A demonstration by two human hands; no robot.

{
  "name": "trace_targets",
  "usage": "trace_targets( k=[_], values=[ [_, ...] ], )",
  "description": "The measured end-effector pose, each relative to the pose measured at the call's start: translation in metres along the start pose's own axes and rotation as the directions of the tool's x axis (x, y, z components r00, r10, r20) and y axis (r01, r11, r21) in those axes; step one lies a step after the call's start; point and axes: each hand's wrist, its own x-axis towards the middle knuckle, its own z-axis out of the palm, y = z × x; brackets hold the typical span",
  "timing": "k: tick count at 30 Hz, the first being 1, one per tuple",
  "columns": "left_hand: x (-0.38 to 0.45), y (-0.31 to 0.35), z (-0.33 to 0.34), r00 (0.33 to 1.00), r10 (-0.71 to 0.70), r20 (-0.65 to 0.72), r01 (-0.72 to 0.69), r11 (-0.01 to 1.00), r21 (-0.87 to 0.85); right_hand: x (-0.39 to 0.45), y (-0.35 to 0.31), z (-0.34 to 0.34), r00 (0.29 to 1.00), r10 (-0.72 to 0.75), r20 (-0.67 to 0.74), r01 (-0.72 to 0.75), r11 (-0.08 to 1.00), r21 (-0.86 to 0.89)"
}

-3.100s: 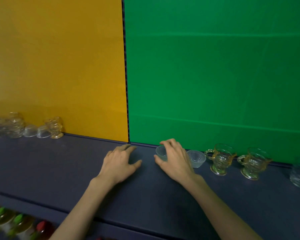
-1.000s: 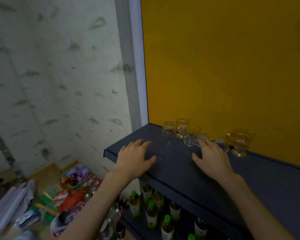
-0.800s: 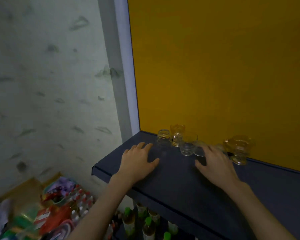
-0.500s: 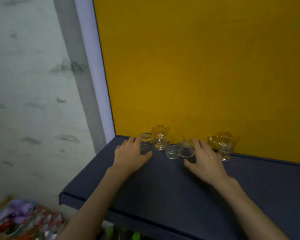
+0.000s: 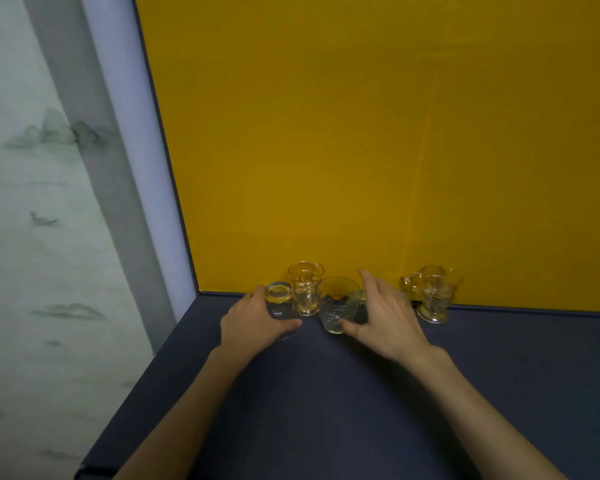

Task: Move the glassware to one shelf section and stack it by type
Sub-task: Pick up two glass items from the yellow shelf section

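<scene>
- two bare forearms reach in from the bottom edge over the dark blue shelf [image 5: 326, 410]
- left hand [image 5: 253, 323] curled around a small clear glass [image 5: 280, 304] with a yellowish rim, thumb in front, fingers behind it
- right hand [image 5: 385, 320] fingers mostly straight and spread; thumb touches the front of a clear tumbler [image 5: 336, 306], the other fingers reach past its right side. can't tell if it really grips
- tumbler upright on the shelf, just right of the small glass
- footed amber glass [image 5: 305, 287] upright behind and between those two, close to the back panel
- something small and clear sits behind the right hand, mostly hidden, can't tell what
- right of the hand, near but apart: handled amber cup [image 5: 435, 297] on a foot, looks like a stack of two
- all the glassware sits along the yellow back panel [image 5: 361, 133], at the shelf's left end
- pale post [image 5: 129, 150] and grey marbled wall [image 5: 21, 237] left of the panel
</scene>
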Motion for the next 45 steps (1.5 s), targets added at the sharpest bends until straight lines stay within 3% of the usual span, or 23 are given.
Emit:
trace_targets(
  k=[8, 13, 17, 20, 25, 33, 39, 45],
  values=[
    [0.000, -0.008, 0.000, 1.000, -0.005, -0.002, 0.005, 0.999, -0.038, 0.013, -0.012, 0.007, 0.998, 0.020, 0.053, -0.021, 1.000, 0.018],
    [-0.011, -0.015, -0.008, 0.997, -0.012, -0.072, 0.010, 1.000, -0.024, 0.017, -0.015, 0.010, 0.998, 0.031, 0.057, -0.032, 0.999, 0.008],
    [-0.017, -0.020, -0.020, 0.993, -0.068, -0.099, 0.037, 0.959, -0.281, 0.020, -0.014, 0.010, 0.998, 0.050, 0.045, -0.051, 0.998, 0.027],
    [-0.018, -0.022, -0.031, 0.992, -0.103, -0.075, 0.047, 0.844, -0.534, 0.020, -0.017, 0.011, 0.998, 0.053, 0.041, -0.054, 0.999, 0.007],
    [-0.020, -0.023, -0.037, 0.992, -0.128, -0.016, 0.074, 0.666, -0.742, 0.018, -0.019, 0.014, 0.998, 0.060, 0.030, -0.059, 0.998, -0.029],
    [-0.022, -0.019, -0.032, 0.994, -0.106, -0.030, 0.042, 0.619, -0.785, 0.014, -0.016, 0.015, 0.992, 0.103, 0.067, -0.107, 0.992, 0.068],
    [-0.016, -0.015, -0.025, 0.999, -0.041, -0.013, 0.016, 0.625, -0.781, 0.003, -0.013, 0.012, 0.973, 0.208, 0.096, -0.229, 0.908, 0.352],
    [-0.010, 0.007, -0.022, 0.997, 0.076, 0.005, -0.042, 0.608, -0.793, -0.012, -0.003, 0.001, 0.963, 0.266, 0.043, -0.255, 0.850, 0.460]
  ],
)
